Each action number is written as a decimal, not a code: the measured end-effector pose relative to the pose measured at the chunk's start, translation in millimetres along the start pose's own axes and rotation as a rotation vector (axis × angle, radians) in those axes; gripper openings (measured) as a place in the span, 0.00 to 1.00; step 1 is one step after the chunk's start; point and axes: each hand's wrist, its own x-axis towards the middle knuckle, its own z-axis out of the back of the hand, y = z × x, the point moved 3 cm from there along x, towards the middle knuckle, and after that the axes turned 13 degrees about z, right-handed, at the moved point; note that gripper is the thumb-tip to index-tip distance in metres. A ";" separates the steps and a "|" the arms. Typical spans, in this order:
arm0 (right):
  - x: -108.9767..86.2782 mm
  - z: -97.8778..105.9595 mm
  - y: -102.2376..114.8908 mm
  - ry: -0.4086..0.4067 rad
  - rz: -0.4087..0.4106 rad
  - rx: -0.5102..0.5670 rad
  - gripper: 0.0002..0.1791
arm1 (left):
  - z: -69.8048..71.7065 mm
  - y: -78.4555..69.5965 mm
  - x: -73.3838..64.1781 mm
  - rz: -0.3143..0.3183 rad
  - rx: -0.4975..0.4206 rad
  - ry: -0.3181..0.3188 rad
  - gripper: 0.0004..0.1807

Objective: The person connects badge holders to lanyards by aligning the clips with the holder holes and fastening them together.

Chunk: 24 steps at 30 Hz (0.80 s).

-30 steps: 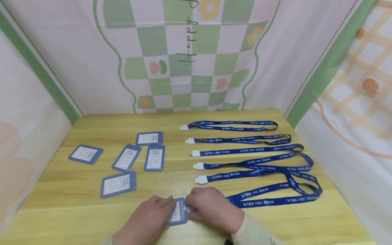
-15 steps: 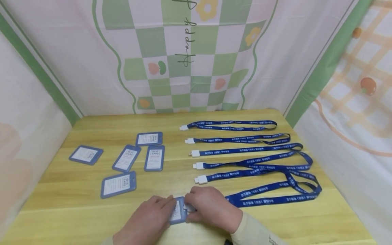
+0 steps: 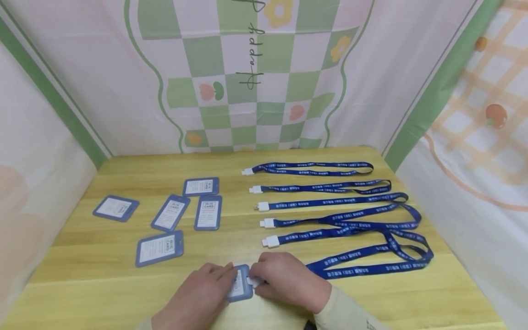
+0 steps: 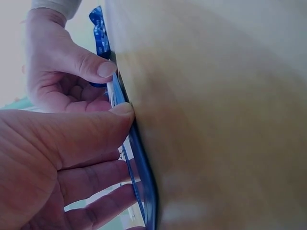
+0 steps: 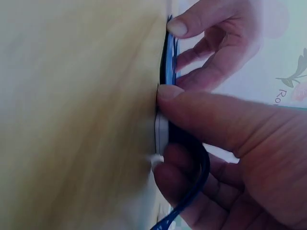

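Held card holder: a flat blue rectangular frame [image 3: 241, 285] with rounded corners around a white printed insert, low on the table's near edge between the two hands, its slotted end turned toward the right hand
Left hand: thumb and fingers [image 3: 202, 295] grip the frame, the thumb on its near edge and the fingers reaching over the printed face
Right hand: curled [image 3: 288, 282], pinching a small white clip [image 3: 253, 281] between thumb and fingers right at the slotted end – whether the clip passes through the slot I cannot tell
Held lanyard: smooth navy ribbon [image 3: 354, 272] with pale lettering, bending in a curve under the right hand and running out to a loop at the right
Other lanyards: five more navy ribbons [image 3: 330, 202] laid roughly in parallel, each with a blocky white end pointing left; some loops twist
Loose card holders: five blue frames [image 3: 208, 212] lie flat at the left, at mixed angles – their white inserts read ID/IC CARD
Table: pale yellow-brown surface [image 3: 90, 279] with long streaks of wood grain
Cloth: soft, lightly creased fabric [image 3: 206, 55] behind, printed with green and white checks
Sleeve: cream fabric [image 3: 346, 311] at the right wrist
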 end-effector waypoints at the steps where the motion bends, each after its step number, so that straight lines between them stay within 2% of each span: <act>1: -0.3 0.9 0.3 -0.002 0.005 -0.006 0.10 | 0.1 -0.3 0.4 0.001 0.000 0.000 0.38; 6: 1.1 3.9 1.7 0.011 0.014 -0.039 0.10 | 0.7 -0.8 2.0 0.001 0.008 0.000 0.33; 10: 4.3 5.2 1.8 0.039 -0.009 -0.028 0.09 | 1.1 -0.9 2.6 -0.004 0.006 -0.005 0.31; 14: 7.6 6.0 2.7 0.052 -0.020 -0.029 0.09 | 1.6 -0.6 1.9 -0.004 -0.005 -0.002 0.35; 20: 9.7 5.4 3.2 0.054 -0.015 -0.037 0.10 | 2.3 0.0 0.9 0.005 -0.025 0.033 0.46; 24: 9.8 5.3 2.8 0.059 -0.024 -0.020 0.10 | 2.3 0.1 1.2 0.002 -0.030 0.038 0.45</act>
